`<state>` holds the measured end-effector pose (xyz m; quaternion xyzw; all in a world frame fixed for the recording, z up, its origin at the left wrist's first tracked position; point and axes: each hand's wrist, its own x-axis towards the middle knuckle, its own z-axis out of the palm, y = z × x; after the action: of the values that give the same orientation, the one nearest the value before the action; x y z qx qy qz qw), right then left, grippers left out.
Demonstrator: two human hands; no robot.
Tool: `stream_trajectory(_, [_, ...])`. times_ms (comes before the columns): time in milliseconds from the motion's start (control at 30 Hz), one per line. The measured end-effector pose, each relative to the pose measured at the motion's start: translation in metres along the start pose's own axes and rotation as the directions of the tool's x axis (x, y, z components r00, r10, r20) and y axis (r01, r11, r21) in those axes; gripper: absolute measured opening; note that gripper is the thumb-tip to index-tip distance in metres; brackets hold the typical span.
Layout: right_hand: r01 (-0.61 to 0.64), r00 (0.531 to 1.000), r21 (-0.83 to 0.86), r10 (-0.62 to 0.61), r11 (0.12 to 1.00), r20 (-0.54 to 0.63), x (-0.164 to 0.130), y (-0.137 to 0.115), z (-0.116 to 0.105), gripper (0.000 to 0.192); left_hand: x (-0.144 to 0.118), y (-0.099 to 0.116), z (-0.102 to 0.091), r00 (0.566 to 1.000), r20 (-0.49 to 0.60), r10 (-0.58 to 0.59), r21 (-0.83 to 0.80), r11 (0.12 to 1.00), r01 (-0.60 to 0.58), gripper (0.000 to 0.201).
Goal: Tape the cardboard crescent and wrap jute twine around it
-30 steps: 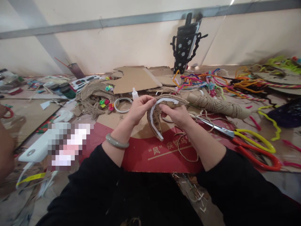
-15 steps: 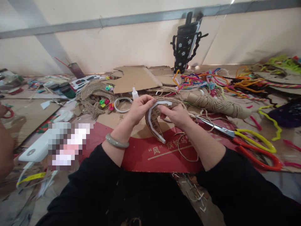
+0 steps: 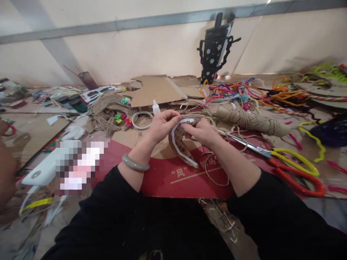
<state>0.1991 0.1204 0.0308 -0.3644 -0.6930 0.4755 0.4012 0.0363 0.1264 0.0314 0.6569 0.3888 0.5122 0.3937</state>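
Observation:
Between my hands is a curved, crescent-like cardboard piece [image 3: 177, 139] with printed characters and a white strip running along its face. My left hand [image 3: 165, 124] pinches its upper edge with thumb and forefinger. My right hand [image 3: 202, 131] grips the upper right part, fingers curled around it and partly hidden. Brown twine runs along the rim and trails behind my right hand. A loose loop of twine [image 3: 207, 177] lies on the red printed cardboard [image 3: 162, 180] beneath. Beyond my left hand stand a white-tipped glue bottle [image 3: 156, 107] and a roll of white tape [image 3: 142, 120].
Scissors [image 3: 271, 155] with yellow and red handles lie to the right, below a twine-wrapped tube [image 3: 252, 121]. A black flowered tumbler [image 3: 213, 54] stands at the back. Left are a twine-covered arch [image 3: 108, 104] and a white device [image 3: 50, 162]. Another person's arm [image 3: 7, 166] shows at the left edge.
The cardboard piece has turned slightly, its lower tip swinging a little to the right. Both hands keep hold and have shifted only slightly.

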Motion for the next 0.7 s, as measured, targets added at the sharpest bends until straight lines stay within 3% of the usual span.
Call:
stream_trajectory(333, [-0.06,0.997,-0.029,0.062,0.998,0.049,-0.001,-0.0017,-0.0005,0.021,-0.0009,0.0005,0.0006,1.0,0.006,0.014,0.025,1.0,-0.015,0.022])
stream_trajectory(467, [-0.08,0.997,-0.037,0.08,0.996,0.015,-0.0008,-0.0065,-0.0007,0.026,-0.0009,0.001,-0.0004,1.0,-0.029,0.006,0.023,1.0,-0.005,0.025])
stream_trajectory(700, [-0.1,0.994,-0.089,0.103,0.991,0.025,-0.0011,-0.0084,-0.0015,0.026,-0.0007,-0.0004,0.0005,1.0,0.001,-0.009,0.011,1.0,0.009,0.022])
